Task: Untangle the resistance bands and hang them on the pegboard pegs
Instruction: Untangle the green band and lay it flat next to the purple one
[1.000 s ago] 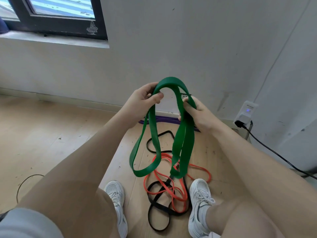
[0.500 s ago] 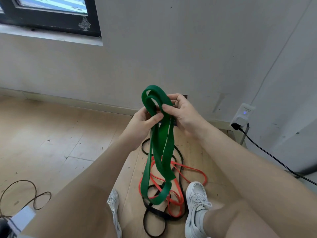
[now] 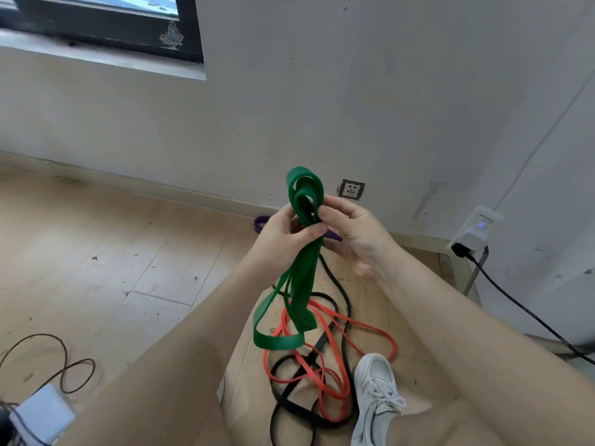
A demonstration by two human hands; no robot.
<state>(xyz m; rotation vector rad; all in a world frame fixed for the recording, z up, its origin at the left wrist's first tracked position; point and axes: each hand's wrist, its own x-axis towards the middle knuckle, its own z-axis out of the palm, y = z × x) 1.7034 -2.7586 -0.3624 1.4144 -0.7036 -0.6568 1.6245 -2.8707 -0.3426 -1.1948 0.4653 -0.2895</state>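
A wide green resistance band [image 3: 299, 278] is gathered into folded loops in front of me. My left hand [image 3: 283, 236] grips the bunched strands, thumb across them. From the other side my right hand [image 3: 351, 233] pinches the folded top between thumb and fingers. The band's lower loops hang down above the floor. Below them an orange band [image 3: 338, 378] and a black band [image 3: 289, 403] lie tangled together on the wooden floor. A purple band [image 3: 262, 223] lies by the skirting, mostly hidden behind my hands. No pegboard is in view.
My white shoe [image 3: 375, 394] stands beside the tangle. A wall socket [image 3: 351, 189] sits low on the grey wall; a white plug adapter [image 3: 476, 231] with a black cable is at the right. A thin dark cord [image 3: 64, 365] and white box [image 3: 42, 416] lie at the lower left.
The green band, first held spread in a wide arch between my hands, has been gathered into a tight bunch. My hands came together and the view shifted right.
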